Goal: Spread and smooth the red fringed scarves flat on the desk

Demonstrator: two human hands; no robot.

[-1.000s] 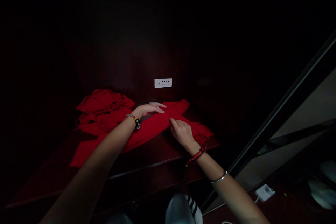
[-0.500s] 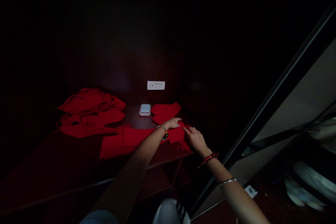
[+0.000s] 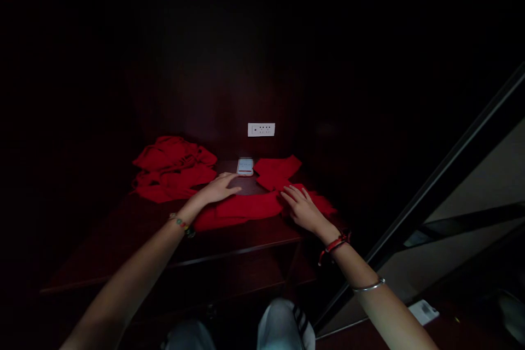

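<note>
A strip of red cloth (image 3: 250, 206), which looks like a scarf, lies along the front of a dark wooden shelf. My left hand (image 3: 219, 188) is over its left part, fingers stretched out and thumb apart, holding nothing. Fingers spread, my right hand (image 3: 302, 209) rests at the cloth's right end, where a fringed part (image 3: 326, 203) shows beyond it. Another folded red piece (image 3: 279, 168) reaches toward the back right; whether it is joined to the strip I cannot tell. On the left sits a crumpled heap of red cloth (image 3: 174, 167).
A phone (image 3: 245, 165) with a lit screen lies at the back of the shelf (image 3: 123, 240). Above it a white socket panel (image 3: 261, 129) is set in the dark wall. A slanting frame edge (image 3: 451, 153) runs along the right, and a white device (image 3: 424, 311) lies on the floor.
My left hand has drawn back leftward from beside the right hand, uncovering the cloth's middle. The right hand's fingers have spread over the cloth. The strip's left end now lies partly under my left hand.
</note>
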